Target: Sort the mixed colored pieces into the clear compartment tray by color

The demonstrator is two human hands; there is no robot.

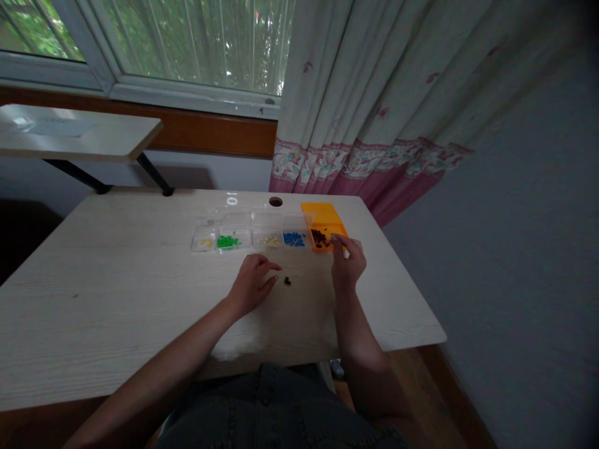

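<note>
My left hand (255, 282) is just above the table, thumb and forefinger apart, with nothing seen between them. To the right of its fingertips lies a small cluster of dark brown pieces (287, 281). My right hand (349, 259) reaches over the right front edge of an orange box (322, 214) with its lid folded back. Its thumb and forefinger are pinched together beside the dark brown pieces (319, 237) in that box; whatever they hold is too small to make out. Left of the box, clear trays hold blue pieces (294, 239), cream pieces (270, 241), green pieces (228, 241) and a few yellow pieces (206, 242).
The clear tray lids (236, 218) stand behind their compartments. A round cable hole (276, 202) is cut near the back of the pale wooden table (116, 280). At the back left stands a raised shelf (79, 134) on black legs. A curtain (327, 125) hangs behind the right corner.
</note>
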